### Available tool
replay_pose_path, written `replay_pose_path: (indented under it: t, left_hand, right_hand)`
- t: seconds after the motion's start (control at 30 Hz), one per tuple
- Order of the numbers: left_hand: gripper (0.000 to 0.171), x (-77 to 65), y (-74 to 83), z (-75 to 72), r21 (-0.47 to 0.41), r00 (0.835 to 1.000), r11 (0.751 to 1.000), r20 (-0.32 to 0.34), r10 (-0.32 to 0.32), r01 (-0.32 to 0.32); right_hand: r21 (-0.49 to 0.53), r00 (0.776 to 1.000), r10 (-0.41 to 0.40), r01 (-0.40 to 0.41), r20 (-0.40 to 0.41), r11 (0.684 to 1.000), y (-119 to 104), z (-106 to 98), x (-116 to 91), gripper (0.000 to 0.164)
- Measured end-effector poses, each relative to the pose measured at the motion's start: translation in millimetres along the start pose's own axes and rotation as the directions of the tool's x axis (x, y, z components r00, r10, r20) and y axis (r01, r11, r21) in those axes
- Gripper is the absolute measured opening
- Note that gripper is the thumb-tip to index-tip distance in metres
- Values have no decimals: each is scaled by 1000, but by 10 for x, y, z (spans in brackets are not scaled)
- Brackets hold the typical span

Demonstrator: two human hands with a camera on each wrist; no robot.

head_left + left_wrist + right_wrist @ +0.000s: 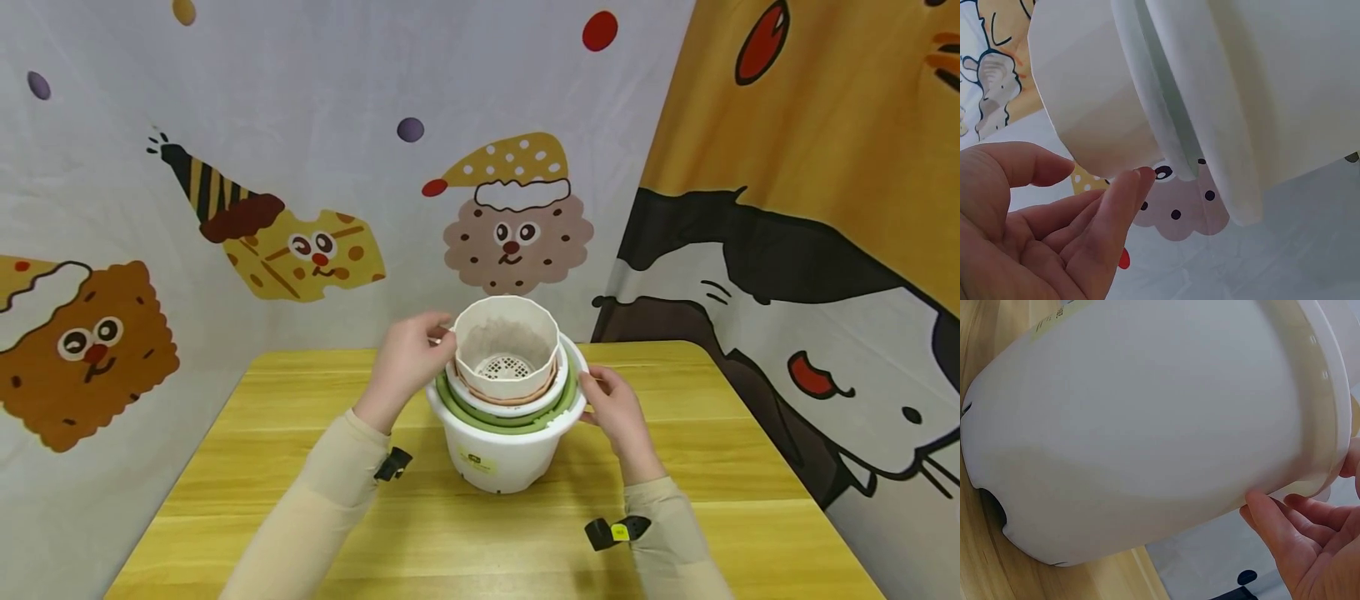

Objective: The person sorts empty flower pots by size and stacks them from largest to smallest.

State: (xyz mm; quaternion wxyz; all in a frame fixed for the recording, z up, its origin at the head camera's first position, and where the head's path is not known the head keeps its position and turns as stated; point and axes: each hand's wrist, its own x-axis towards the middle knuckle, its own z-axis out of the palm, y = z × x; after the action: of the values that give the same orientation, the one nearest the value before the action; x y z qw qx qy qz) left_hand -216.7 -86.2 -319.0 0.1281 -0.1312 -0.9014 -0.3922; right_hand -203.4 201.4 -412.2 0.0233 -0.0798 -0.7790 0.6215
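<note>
Nested flower pots stand upright on the table. Outermost is a large white flower pot (pixel 495 458) with a yellowish label; a green pot (pixel 517 423), another white pot rim (pixel 525 408) and an orange-brown pot rim (pixel 501 401) sit inside it. On top is a small white faceted pot (pixel 498 379) with a perforated, stained bottom. My left hand (pixel 411 357) is at this pot's left rim, thumb and fingers curved and spread, with a gap between them in the left wrist view. At the right, my right hand (pixel 617 410) holds the large pot's rim, fingers (pixel 1266 515) beneath it.
The yellow wood-grain table (pixel 300 467) extends around the pots. Behind it hangs a printed curtain (pixel 337 150) with cartoon figures. Dark wrist straps (pixel 393 463) sit on both sleeves.
</note>
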Motion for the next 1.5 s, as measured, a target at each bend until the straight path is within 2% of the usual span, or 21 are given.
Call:
replay_pose_path:
  t: [0.13, 0.23, 0.33, 0.4, 0.43, 0.5, 0.6, 0.7, 0.77, 0.83, 0.97, 1.13, 1.37, 1.5]
  left_hand:
    - [39, -61, -37, -14, -16, 1000, 1000, -10, 14, -14]
    - [39, -98, -55, -18, -50, 998, 997, -8, 65, -65]
    - [37, -127, -71, -4, -59, 986, 985, -21, 164, -165]
    - [36, -146, -78, 14, -43, 966, 966, -40, 255, -256]
    - [36, -160, -80, 23, -23, 951, 952, -53, 304, -305]
    - [36, -180, -88, 49, 18, 908, 911, -74, 413, -413]
    - [37, -209, -84, 91, 57, 822, 825, -78, 565, -562]
    - [38, -228, -62, 128, 96, 738, 739, -53, 673, -667]
    - [37, -240, -43, 151, 130, 701, 697, -21, 713, -705]
    - [35, -253, -31, 173, 153, 682, 673, 13, 731, -724]
    - [29, -264, -26, 209, 197, 660, 640, 50, 750, -743]
    - [30, -244, -15, 234, 218, 634, 611, 48, 772, -761]
    - [41, -226, 26, 253, 246, 627, 602, 30, 778, -759]
    - [47, -227, 64, 251, 282, 619, 587, 32, 785, -759]
  right_hand:
    - [-3, 1000, -4, 4, -3, 1000, 2, -6, -1, 48]
    - [-2, 1000, -6, 6, -5, 1000, 3, -6, 0, 48]
    - [-3, 1000, -9, 9, -5, 1000, 5, -6, 0, 47]
    - [-2, 1000, -10, 10, -3, 1000, 5, -5, -1, 47]
    - [-2, 1000, -11, 11, -3, 1000, 4, -4, -1, 46]
    - [-1, 1000, -12, 12, -2, 1000, 2, -3, -1, 45]
    - [-2, 1000, -12, 12, -1, 1000, -2, -2, -1, 45]
    - [-3, 1000, -13, 13, -1, 1000, -7, -4, -6, 46]
    - [-4, 1000, -13, 13, 0, 1000, -7, -6, -4, 47]
    - [-5, 1000, -13, 13, 1, 1000, -6, -7, -2, 47]
    - [-1, 1000, -7, 7, 3, 1000, -1, -7, -1, 47]
    - [4, 1000, -8, 8, 3, 1000, 6, -8, -3, 47]
    - [-1, 1000, -14, 14, 0, 1000, 15, -13, 5, 46]
    - [8, 1000, -17, 17, 3, 1000, 18, -10, 6, 46]
